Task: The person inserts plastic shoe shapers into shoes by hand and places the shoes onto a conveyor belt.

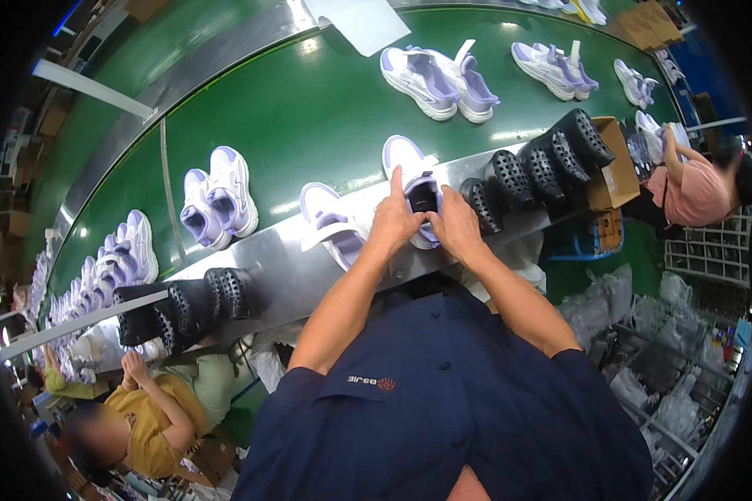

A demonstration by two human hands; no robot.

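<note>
Both my hands are on a white and lavender sneaker (403, 154) at the metal edge of the bench, its toe pointing away from me. My left hand (395, 219) grips its left side, with a finger stretched along the upper. On the right side, my right hand (457, 224) holds the collar, and the two thumbs meet at the heel. Something black (424, 202) shows inside the opening; its shape is mostly hidden. A second sneaker (330, 219) with its tongue pulled out lies just left of my left hand. Black perforated shoe-shaped forms (510, 179) stand right of my right hand.
Beyond the metal ledge (284, 242) runs a green conveyor belt (309, 108) carrying several sneaker pairs (220, 196). More black forms (226, 292) stand at left. A cardboard box (613, 167) is at right. Co-workers sit at left (163, 409) and right (698, 192).
</note>
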